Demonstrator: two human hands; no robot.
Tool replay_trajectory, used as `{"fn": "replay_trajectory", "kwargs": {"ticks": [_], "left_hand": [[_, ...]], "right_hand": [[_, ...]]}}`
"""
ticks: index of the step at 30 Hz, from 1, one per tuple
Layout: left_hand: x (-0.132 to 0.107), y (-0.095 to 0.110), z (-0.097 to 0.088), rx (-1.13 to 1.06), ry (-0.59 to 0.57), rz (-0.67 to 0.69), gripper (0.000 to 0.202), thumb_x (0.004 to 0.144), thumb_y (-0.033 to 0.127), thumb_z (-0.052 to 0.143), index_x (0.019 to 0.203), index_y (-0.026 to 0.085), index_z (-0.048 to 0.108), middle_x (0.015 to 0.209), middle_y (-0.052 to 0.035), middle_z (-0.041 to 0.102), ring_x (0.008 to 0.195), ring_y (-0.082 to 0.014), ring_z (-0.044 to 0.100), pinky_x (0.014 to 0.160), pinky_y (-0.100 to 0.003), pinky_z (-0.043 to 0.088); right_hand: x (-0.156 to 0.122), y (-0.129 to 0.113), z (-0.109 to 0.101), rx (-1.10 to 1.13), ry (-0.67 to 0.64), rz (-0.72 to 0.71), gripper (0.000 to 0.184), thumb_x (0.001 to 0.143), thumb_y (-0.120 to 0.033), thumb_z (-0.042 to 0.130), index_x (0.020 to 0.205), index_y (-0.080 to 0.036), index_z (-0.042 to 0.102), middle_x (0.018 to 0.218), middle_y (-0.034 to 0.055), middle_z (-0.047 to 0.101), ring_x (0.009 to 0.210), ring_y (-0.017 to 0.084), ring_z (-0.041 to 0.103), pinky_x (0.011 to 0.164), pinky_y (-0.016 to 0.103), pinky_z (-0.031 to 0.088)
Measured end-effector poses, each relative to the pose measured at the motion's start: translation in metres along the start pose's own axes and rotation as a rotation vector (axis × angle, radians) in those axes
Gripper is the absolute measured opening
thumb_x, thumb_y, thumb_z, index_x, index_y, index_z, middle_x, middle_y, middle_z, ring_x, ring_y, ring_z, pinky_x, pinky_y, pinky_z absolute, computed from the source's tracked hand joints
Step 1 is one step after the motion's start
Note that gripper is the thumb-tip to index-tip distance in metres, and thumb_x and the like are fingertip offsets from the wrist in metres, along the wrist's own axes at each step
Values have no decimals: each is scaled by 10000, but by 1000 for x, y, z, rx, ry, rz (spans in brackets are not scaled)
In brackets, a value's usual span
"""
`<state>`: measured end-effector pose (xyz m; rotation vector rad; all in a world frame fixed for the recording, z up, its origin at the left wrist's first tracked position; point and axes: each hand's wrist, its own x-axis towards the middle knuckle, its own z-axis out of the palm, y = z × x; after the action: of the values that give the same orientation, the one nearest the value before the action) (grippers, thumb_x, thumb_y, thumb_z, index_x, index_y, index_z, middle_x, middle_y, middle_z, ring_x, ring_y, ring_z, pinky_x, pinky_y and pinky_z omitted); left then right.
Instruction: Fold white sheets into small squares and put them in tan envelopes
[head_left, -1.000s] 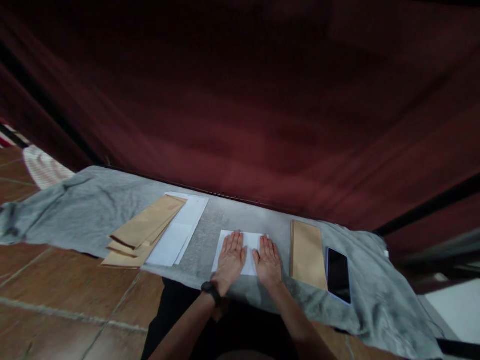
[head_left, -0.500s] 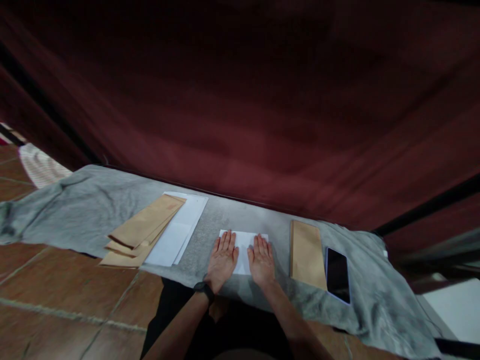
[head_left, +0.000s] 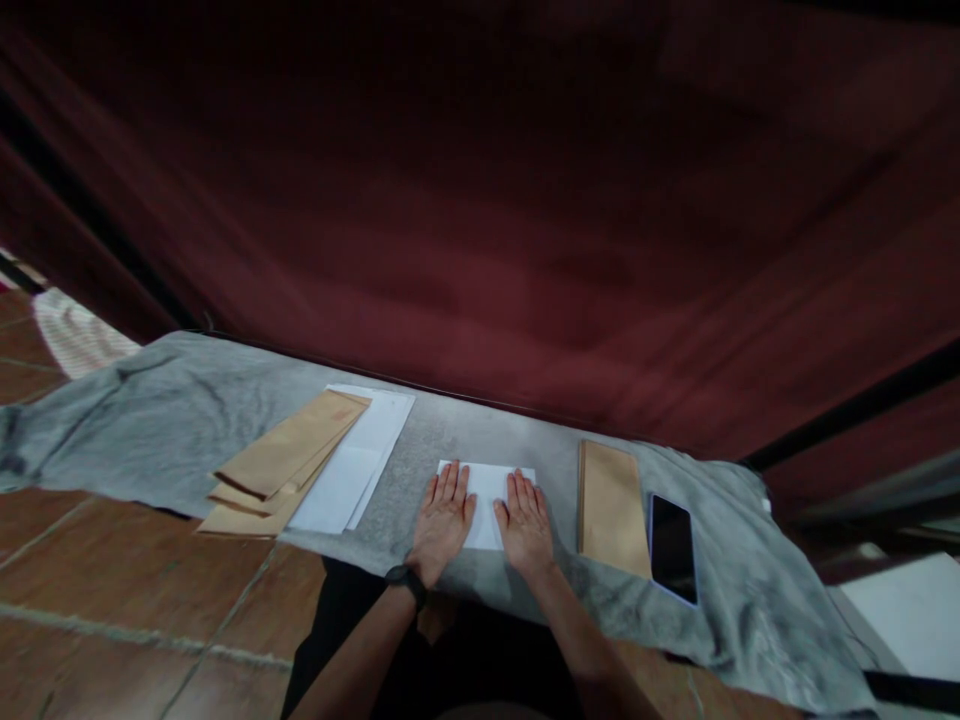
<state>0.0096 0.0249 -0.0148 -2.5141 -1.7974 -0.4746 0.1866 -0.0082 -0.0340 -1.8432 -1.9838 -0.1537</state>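
A white sheet of paper point(head_left: 486, 500), seemingly folded, lies flat on the grey cloth in front of me. On its left part my left hand point(head_left: 442, 520) rests flat with the fingers stretched out. My right hand point(head_left: 525, 522) lies flat on the right part, fingers also extended. A strip of white paper shows between the two thumbs. Left of my hands, brown envelopes point(head_left: 292, 450) lie fanned over larger white sheets point(head_left: 360, 460). To the right is a neat stack of brown envelopes point(head_left: 613, 510).
The grey cloth point(head_left: 217, 400) covers a narrow surface. A phone point(head_left: 673, 550) with a dark screen lies beside the right envelope stack. A dark red curtain-like sheet point(head_left: 480, 280) rises along the far edge. Tiled floor point(head_left: 135, 590) shows at lower left.
Both hands stay flat on the white paper, with hardly any shift. The whole view has moved very slightly.
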Motion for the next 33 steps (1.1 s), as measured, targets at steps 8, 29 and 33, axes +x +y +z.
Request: {"fn": "replay_trajectory", "kwargs": {"ticks": [8,29,33], "left_hand": [[-13,-22,-2,4,60,-34,640,1019,450,290,1522,69,393,1551,-178,421,1461,-298,373,1197,-502,279],[-24,-25,-11,-31,109,-68,587,1011,409,330,1494,99,452,1530,-174,456,1451,-312,388,1186,-522,304],[-36,0,-12,-64,72,92,558,1025,410,349,1515,153,426,1571,-127,411,1475,-276,350,1201,-496,301]], "right_hand": [[-18,19,-8,-32,62,16,581,1048,-388,370,1538,-77,354,1542,177,432,1425,283,417,1181,469,304],[-54,1,-26,11,11,-35,575,1024,-379,418,1516,-83,399,1534,177,444,1404,287,449,1161,467,340],[-55,8,-29,36,-5,-2,546,1012,-368,426,1497,-119,438,1523,157,472,1377,285,478,1152,464,355]]}}
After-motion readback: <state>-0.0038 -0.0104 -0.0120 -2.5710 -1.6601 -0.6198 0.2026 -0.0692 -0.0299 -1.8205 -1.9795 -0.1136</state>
